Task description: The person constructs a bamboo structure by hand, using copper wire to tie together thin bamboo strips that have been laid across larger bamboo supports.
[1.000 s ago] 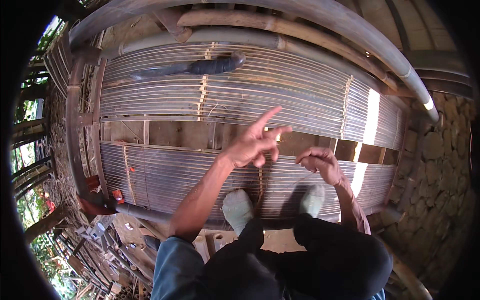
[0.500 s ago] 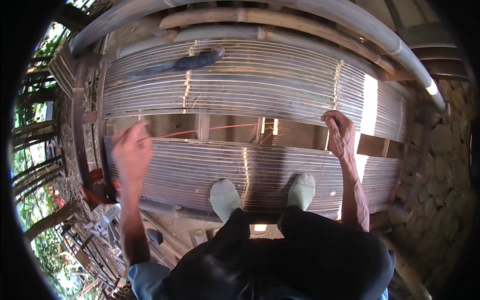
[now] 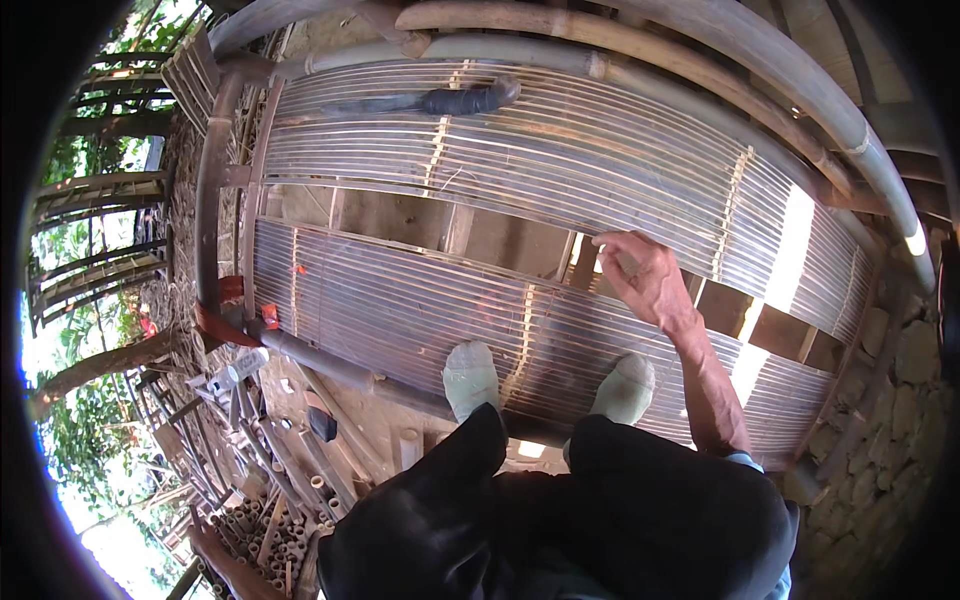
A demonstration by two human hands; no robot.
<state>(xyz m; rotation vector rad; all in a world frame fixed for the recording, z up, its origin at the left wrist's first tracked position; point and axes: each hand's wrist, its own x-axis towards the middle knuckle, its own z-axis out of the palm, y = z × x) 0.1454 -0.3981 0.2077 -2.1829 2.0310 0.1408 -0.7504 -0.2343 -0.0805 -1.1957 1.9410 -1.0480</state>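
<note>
My right hand [image 3: 648,278] hovers over the gap in the slatted bamboo platform [image 3: 390,270], its thumb and fingers curled together. Whatever it pinches, if anything, is too thin to make out. At the lower left, my left hand [image 3: 205,540] reaches down beside a bundle of cut bamboo tubes [image 3: 270,540]; its fingers cannot be made out. On the far slats lies a long knife [image 3: 465,98] with a dark wrapped handle. A thin curled strand [image 3: 460,175] rests on the slats near the gap.
My two feet in pale socks [image 3: 470,380] stand on the near slats. Thick bamboo rails [image 3: 740,60] border the far side. Bamboo poles [image 3: 335,420] and a small orange packet [image 3: 270,316] lie to the left. A stone wall [image 3: 890,400] stands at right.
My left hand has left the platform and swung down to the lower left. My right hand has moved left over the gap. The reddish cord stretched between both hands no longer shows.
</note>
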